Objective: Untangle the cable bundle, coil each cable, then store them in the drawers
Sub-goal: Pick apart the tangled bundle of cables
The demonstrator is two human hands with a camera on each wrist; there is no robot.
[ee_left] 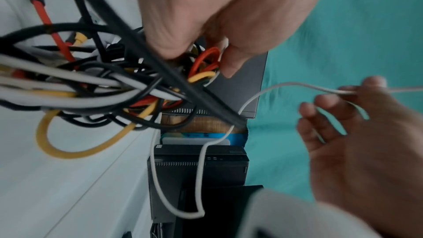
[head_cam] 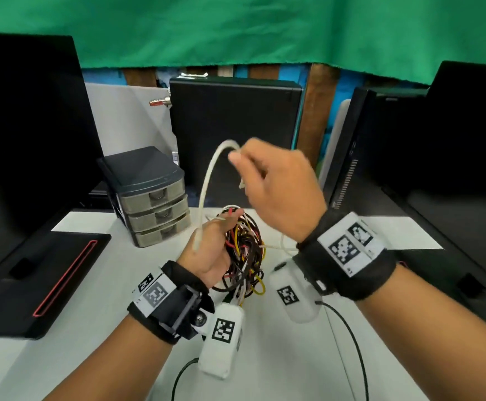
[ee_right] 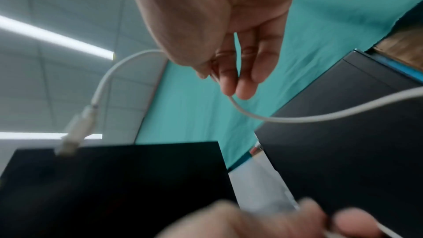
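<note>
A tangled bundle of black, red, yellow and white cables (head_cam: 244, 250) (ee_left: 96, 82) hangs above the white table, gripped by my left hand (head_cam: 211, 250) (ee_left: 206, 30). A white cable (head_cam: 207, 183) (ee_left: 270, 90) (ee_right: 297, 117) arches up out of the bundle to my right hand (head_cam: 267, 183) (ee_left: 357, 133) (ee_right: 226, 71), which pinches it near its end between thumb and fingers, raised above the bundle. The cable's white plug (ee_right: 77, 129) dangles from that hand. A grey three-drawer unit (head_cam: 152, 198) stands behind and left of the bundle, all drawers closed.
A black monitor (head_cam: 25, 134) with its base stands at the left, a black computer case (head_cam: 233, 134) behind the bundle, more black equipment (head_cam: 438, 157) at the right. A green cloth (head_cam: 236, 30) hangs across the back. A thin black wire (head_cam: 351, 337) trails over the table's near part.
</note>
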